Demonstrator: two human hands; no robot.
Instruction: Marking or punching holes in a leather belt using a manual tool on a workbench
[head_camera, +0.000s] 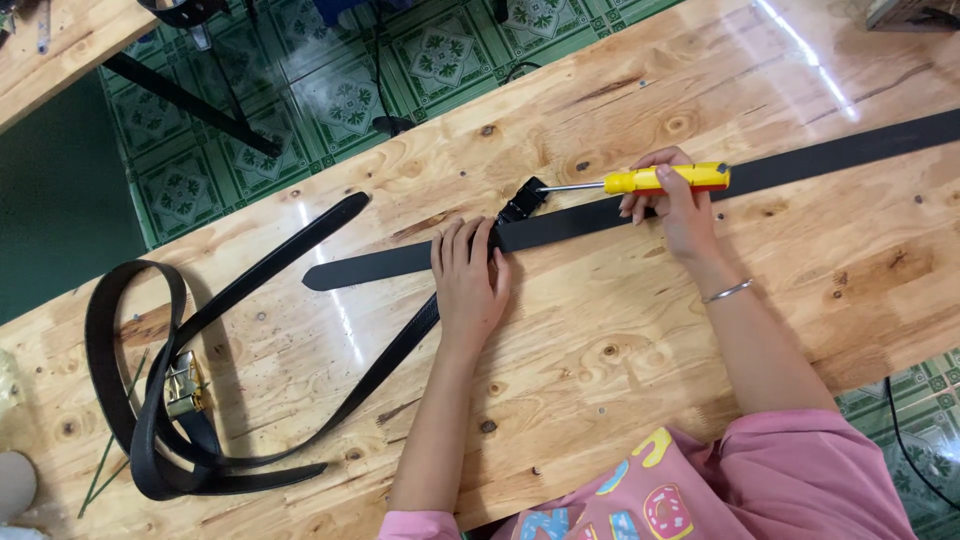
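Observation:
A long black belt (800, 165) lies across the wooden table (620, 330), running to the far right. My left hand (467, 280) presses flat on the belt beside its black clasp (523, 203). My right hand (675, 205) grips a screwdriver with a yellow handle (668, 178); its metal shaft points left, with the tip at the clasp. A thin bracelet (727, 291) is on my right wrist.
A second black belt (150, 400) with a metal buckle (183, 385) lies looped at the table's left end, one strap reaching toward my left hand. Green patterned floor tiles (330, 90) show beyond the far edge. Another wooden table (60, 45) stands at top left.

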